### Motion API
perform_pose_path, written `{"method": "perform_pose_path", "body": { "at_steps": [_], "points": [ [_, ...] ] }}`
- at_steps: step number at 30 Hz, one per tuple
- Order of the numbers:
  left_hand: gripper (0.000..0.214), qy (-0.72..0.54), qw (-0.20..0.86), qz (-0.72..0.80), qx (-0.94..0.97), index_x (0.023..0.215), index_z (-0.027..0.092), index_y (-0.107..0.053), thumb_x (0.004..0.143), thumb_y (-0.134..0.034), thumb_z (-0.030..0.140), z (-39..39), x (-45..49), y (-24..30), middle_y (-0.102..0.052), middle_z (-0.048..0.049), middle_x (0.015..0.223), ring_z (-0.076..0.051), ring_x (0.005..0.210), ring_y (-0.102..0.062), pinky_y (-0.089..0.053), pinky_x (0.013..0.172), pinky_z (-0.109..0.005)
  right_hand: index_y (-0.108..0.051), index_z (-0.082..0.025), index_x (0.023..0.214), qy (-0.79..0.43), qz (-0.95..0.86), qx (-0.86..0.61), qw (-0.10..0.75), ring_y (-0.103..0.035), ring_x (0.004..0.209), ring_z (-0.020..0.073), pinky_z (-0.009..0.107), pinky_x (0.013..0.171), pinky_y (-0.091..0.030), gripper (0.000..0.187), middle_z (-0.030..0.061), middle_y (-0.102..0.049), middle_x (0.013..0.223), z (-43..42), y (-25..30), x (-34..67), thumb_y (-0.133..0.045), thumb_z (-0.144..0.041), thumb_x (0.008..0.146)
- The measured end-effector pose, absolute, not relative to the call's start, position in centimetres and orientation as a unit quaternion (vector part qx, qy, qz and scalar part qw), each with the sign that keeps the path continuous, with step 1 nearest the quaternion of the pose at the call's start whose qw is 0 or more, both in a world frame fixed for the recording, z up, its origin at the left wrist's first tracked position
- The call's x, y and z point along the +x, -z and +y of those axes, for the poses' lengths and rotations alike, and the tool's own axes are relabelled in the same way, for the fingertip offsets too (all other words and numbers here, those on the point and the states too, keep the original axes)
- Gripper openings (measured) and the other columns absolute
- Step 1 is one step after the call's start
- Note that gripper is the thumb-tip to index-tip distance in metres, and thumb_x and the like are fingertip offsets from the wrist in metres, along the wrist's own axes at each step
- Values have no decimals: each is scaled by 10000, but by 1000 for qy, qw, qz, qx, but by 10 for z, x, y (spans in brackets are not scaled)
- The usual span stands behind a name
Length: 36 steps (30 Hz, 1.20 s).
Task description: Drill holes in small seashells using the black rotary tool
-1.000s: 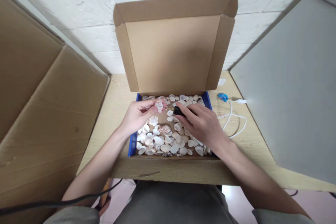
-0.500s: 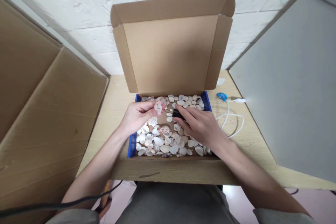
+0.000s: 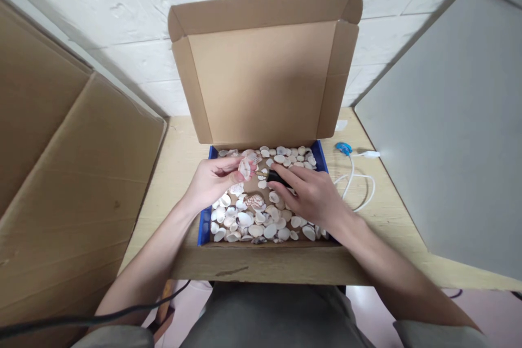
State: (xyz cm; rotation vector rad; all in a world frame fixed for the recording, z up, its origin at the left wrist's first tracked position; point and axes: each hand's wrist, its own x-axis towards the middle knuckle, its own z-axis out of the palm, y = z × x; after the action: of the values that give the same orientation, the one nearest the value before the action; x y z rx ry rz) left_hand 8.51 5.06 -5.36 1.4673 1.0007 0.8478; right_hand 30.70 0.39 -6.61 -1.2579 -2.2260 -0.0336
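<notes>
My left hand [image 3: 216, 179] pinches a whitish-pink seashell [image 3: 244, 168] between thumb and fingers, above the left part of an open cardboard box [image 3: 261, 246]. In my right hand [image 3: 308, 191] is a small black hand drill [image 3: 277, 178] with a brass-coloured tip [image 3: 261, 173] pointing left at the shell. The tip meets or nearly meets the shell's right edge; I cannot tell whether it has entered. Below both hands, many loose white and cream shells [image 3: 256, 230] cover much of the box floor. A larger brown-patterned shell [image 3: 255, 201] lies near the middle.
The box's lid [image 3: 265, 81] stands raised at the back, before a white brick wall [image 3: 101, 11]. A white cable [image 3: 373, 185] and a blue-wrapped item [image 3: 343, 148] lie on the table to the right. Cardboard [image 3: 81, 174] rises on the left, a grey panel [image 3: 457, 130] on the right.
The held shell has turned slightly between my left fingers. Both hands and the drill stay in nearly the same place; the whole view has shifted a little.
</notes>
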Motion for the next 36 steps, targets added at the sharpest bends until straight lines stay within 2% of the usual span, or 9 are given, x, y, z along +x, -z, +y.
{"method": "perform_pose_path", "body": {
  "at_steps": [7,11,14,18,26,32,36],
  "points": [
    [282,-358,548,433,620,955,181,-765,724,-764,343,50,86,54,-763,-89,965,-234,878,-723,-587,805,-331,-622,-161,1126,60,-835,-460,294,-597,673,126,248,547,-407,289,33,-677,771,5,62,308,-498,-342,939],
    [325,-313,572,436,620,925,166,-774,640,-815,319,48,90,51,-772,-91,891,-247,785,-731,-605,726,-338,-621,-159,1138,74,-854,-425,290,-608,704,133,254,610,-438,295,40,-687,804,4,59,305,-520,-343,930],
    [321,-309,582,447,605,908,173,-778,606,-830,268,46,93,50,-772,-81,893,-245,778,-731,-606,736,-340,-612,-155,1152,65,-861,-417,286,-619,728,138,258,639,-454,310,49,-697,850,4,59,303,-516,-350,932],
    [297,-313,570,457,606,884,179,-781,595,-829,234,45,93,49,-774,-66,880,-233,767,-730,-606,714,-316,-611,-119,1131,58,-859,-409,302,-629,728,143,255,629,-458,308,59,-699,851,4,60,302,-524,-335,929],
    [293,-319,571,439,616,895,170,-775,615,-823,242,45,93,49,-774,-66,900,-211,784,-727,-590,718,-277,-605,-126,1112,62,-854,-415,308,-644,726,135,241,620,-475,307,50,-706,856,5,62,301,-472,-353,954],
    [300,-316,572,441,615,886,151,-763,612,-824,257,45,93,50,-773,-69,870,-203,765,-722,-583,703,-276,-604,-80,1082,51,-865,-405,290,-603,609,118,229,534,-435,343,36,-664,720,4,66,300,-452,-364,962],
    [332,-316,573,443,613,902,150,-751,601,-832,263,45,91,53,-770,-70,871,-202,773,-719,-580,719,-284,-604,-68,1068,46,-870,-398,289,-602,619,120,230,531,-429,344,41,-657,718,4,66,300,-454,-359,961]
  ]
}}
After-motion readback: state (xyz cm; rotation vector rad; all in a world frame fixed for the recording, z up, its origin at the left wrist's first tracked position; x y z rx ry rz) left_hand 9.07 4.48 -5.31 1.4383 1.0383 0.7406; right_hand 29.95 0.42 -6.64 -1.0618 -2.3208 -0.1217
